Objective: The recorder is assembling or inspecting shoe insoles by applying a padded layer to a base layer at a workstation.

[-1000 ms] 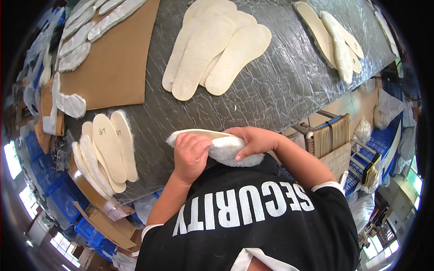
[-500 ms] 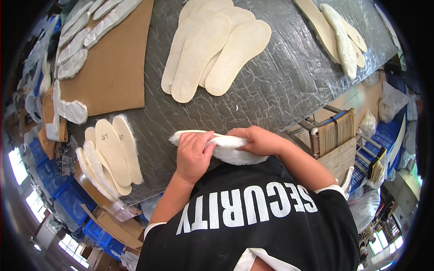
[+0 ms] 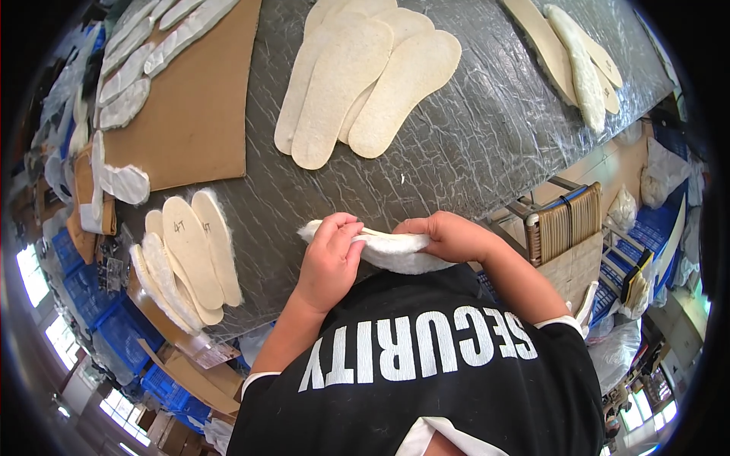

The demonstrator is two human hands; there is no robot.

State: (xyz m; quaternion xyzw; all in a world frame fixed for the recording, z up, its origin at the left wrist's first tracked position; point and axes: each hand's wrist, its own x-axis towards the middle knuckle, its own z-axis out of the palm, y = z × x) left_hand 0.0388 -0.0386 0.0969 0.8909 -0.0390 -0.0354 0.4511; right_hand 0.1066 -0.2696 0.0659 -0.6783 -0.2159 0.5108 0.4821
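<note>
Both my hands, left (image 3: 328, 262) and right (image 3: 449, 237), have fingers pinched shut on the fleecy insole (image 3: 391, 251) at the counter's (image 3: 471, 137) near edge; I should press its layers evenly, edges aligned.

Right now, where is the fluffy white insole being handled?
The fluffy white insole sits low-centre in the head view, gripped between both hands at the near edge of the grey wrinkled table.

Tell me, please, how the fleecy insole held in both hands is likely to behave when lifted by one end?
The fleecy insole would probably droop a little: it looks thin and soft between the left hand and right hand. It seems light, being a flat pad with white pile. The fuzzy surface should grip rather than slip, and it is unlikely to break.
</note>
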